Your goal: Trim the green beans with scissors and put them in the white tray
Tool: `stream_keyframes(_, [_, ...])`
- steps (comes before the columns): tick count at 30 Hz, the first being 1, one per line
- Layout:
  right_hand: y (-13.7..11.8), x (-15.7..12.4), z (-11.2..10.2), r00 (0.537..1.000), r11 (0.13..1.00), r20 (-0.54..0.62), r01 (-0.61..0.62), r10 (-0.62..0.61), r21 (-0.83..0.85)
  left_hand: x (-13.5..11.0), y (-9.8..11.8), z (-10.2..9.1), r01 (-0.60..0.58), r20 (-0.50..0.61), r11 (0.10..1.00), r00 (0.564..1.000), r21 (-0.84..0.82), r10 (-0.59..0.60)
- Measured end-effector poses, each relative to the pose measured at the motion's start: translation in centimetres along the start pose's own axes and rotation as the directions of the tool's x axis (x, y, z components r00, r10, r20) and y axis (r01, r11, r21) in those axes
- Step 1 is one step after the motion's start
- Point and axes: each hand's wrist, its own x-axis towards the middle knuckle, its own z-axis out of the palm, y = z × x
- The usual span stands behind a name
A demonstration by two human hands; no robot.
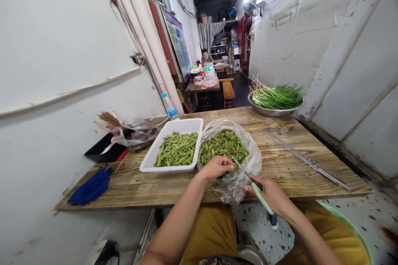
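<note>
My left hand (217, 167) reaches into a clear plastic bag (248, 161) of green bean pods (222, 145), its fingers closed on pods near the bag's front. My right hand (270, 193) grips scissors (252, 184) with pale green handles; the blades point up-left toward my left hand. A white rectangular tray (149, 163) holding more green pods (177, 154) sits just left of the bag on the wooden table (280, 140).
A metal bowl (273, 111) of long green stalks stands at the table's far right. Metal skewers (307, 161) lie on the right. A blue cloth (91, 186), black tray (104, 151), crumpled bag (138, 132) and water bottle (169, 107) sit left. A person sits far down the corridor.
</note>
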Motion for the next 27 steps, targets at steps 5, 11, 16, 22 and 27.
stream_keyframes(5, [0.4, 0.2, 0.1, 1.0, 1.0, -0.009, 0.018, -0.018, 0.008, -0.1, -0.6, -0.8, 0.206, 0.214, 0.896, 0.968, -0.393, -0.128])
stream_keyframes(11, [0.4, 0.1, 0.7, 0.999, 0.99, -0.04, 0.007, -0.002, 0.138, 0.4, -0.4, -0.2, 0.095, 0.099, 0.677, 0.995, -0.729, -0.033])
stream_keyframes(16, [-0.4, -0.1, 1.3, 0.997, 0.983, -0.063, -0.033, 0.045, 0.181, 0.7, 0.1, 1.8, -0.046, -0.12, 0.49, 0.986, -0.871, -0.12])
stream_keyframes(22, [-1.0, 0.4, 1.5, 0.995, 0.983, -0.089, -0.016, 0.033, 0.182, 0.4, 0.8, 3.6, -0.08, -0.18, 0.44, 0.965, -0.894, -0.192])
stream_keyframes(27, [-0.9, 0.8, 2.5, 0.995, 0.959, -0.083, -0.031, 0.057, 0.282, 0.1, 0.9, 4.6, -0.138, -0.26, 0.443, 0.938, -0.886, -0.228])
